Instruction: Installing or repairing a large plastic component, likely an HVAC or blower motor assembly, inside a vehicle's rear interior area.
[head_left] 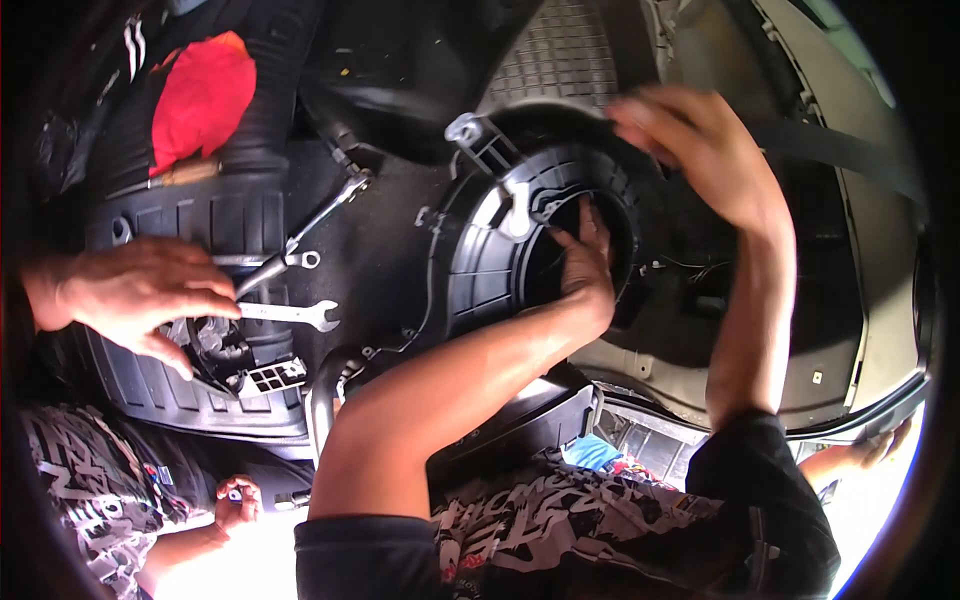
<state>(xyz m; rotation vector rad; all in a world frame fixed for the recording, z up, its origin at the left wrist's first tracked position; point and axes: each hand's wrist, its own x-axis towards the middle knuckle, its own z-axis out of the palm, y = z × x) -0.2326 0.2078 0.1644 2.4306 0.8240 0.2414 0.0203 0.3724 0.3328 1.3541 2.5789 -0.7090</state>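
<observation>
My left hand (590, 255) reaches into the round opening of a black plastic fan housing (480, 270). Its thumb and fingers are apart, and part of the hand is lost in the dark opening. At the housing's upper right, my right hand (695, 145) is raised, blurred by motion. Its fingers stretch loosely to the left, and I see nothing held in them. A ribbed arm (490, 150) sticks out from the housing's upper left, and a pale fitting (516, 212) sits by the opening.
At left, another person's hand (150, 290) hovers over a black ribbed mat by an open-end wrench (290, 313) and a ratchet (310, 225). A small grid-like plastic part (272, 377) and a red cloth (205, 100) lie there too. A pale trim panel (835, 250) edges the right side.
</observation>
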